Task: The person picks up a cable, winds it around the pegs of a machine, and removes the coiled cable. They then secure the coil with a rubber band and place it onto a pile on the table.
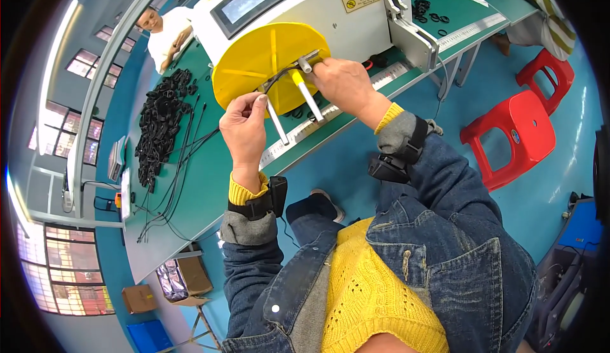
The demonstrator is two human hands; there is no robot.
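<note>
Many black cable coils (162,121) lie heaped on the green tabletop (203,178), beyond and to the left of our left hand (244,124). Between that heap and the hand, several loose black cables (206,138) trail over the surface.

Our left hand is nearly closed, thumb and forefinger pinched together, with the dark cable (273,81) apparently caught at their tips. The yellow disc (248,67) stands just past our fingertips, and the left metal rod (277,121) juts from it toward us, right beside the pinch.

From there the cable crosses the gap between our hands in a slight bow, over the face of the disc. We judge it light and bendy, with some spring, and its smooth-looking jacket might slide a little between the fingertips. It seems hardly fragile, though a sharp kink could hurt it. We would take hold by the jacket, close to the disc, with a light pinch at each side of the rods.

The right metal rod (309,99) stands between our hands, nearer the right one. Our right hand (343,85) has its fingers bent inward by the short metal peg (305,65); we cannot tell whether they grip the cable, the peg or neither.
</note>
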